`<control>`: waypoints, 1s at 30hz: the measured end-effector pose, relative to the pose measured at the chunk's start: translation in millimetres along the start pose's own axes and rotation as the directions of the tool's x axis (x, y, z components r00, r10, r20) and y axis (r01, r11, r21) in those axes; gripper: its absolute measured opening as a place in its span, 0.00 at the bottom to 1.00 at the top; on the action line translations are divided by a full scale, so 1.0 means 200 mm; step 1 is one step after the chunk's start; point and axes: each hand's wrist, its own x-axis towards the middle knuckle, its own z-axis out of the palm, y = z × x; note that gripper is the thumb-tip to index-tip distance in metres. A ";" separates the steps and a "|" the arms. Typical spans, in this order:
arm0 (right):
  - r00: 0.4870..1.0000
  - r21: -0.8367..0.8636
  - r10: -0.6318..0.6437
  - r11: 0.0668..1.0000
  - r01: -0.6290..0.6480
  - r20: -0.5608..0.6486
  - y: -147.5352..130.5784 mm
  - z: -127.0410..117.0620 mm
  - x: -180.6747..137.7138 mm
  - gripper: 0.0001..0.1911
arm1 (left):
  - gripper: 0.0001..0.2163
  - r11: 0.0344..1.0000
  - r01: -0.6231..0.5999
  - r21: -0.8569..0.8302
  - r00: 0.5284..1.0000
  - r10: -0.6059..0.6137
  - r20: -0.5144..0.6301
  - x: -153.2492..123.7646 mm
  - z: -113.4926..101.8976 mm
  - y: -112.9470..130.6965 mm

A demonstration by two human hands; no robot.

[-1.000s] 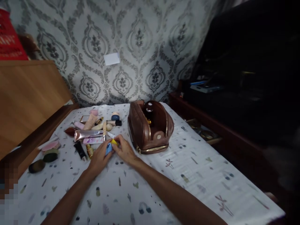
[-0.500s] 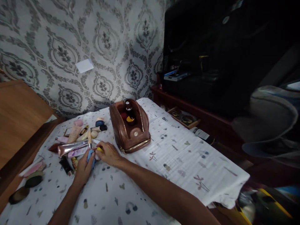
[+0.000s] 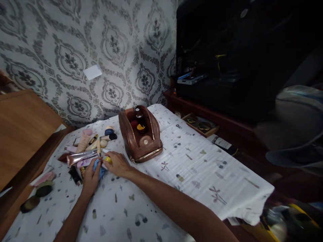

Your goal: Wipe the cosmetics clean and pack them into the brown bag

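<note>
Both hands meet at the near edge of a pile of cosmetics. My left hand (image 3: 91,176) is closed on a soft-looking blue cloth (image 3: 102,172). Beside it, my right hand (image 3: 118,164) grips a small rounded yellow item (image 3: 108,159), whose exact kind I cannot make out. Just beyond the fingertips lie a beige-capped slim tube (image 3: 98,148) and a shiny metallic pink tube (image 3: 82,157). A brown leather cosmetic bag (image 3: 141,153) stands open behind my right hand, with a dark bottle (image 3: 138,114) and a yellow-labelled item (image 3: 140,128) inside.
Left of my hands are a black tube (image 3: 75,176), a dark round compact (image 3: 44,189) and another dark oval item (image 3: 29,204). A navy-lidded jar (image 3: 109,130) lies at the back. A wooden panel (image 3: 27,134) borders the left; an open drawer (image 3: 202,127) is at right.
My right fingers have shifted slightly, and more of the yellow item shows. The blue cloth looks more spread out between the hands. The view has turned a little; the bag stays put.
</note>
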 end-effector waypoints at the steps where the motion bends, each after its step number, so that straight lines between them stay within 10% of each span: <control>1: 1.000 0.000 -0.001 1.000 0.001 -0.001 0.00 0.00 0.00 0.13 | 0.20 1.000 0.006 -0.003 1.000 -0.007 -0.006 0.00 0.00 0.00; 16: 1.000 0.042 0.013 0.999 -0.012 -0.023 0.06 0.03 0.04 0.10 | 0.28 0.999 -0.046 -0.018 0.968 0.050 0.246 -0.02 0.00 0.00; 30: 0.999 0.167 -0.004 0.986 0.009 -0.032 0.08 0.06 0.04 0.12 | 0.26 0.997 0.007 -0.077 0.994 0.001 0.107 -0.03 0.00 0.01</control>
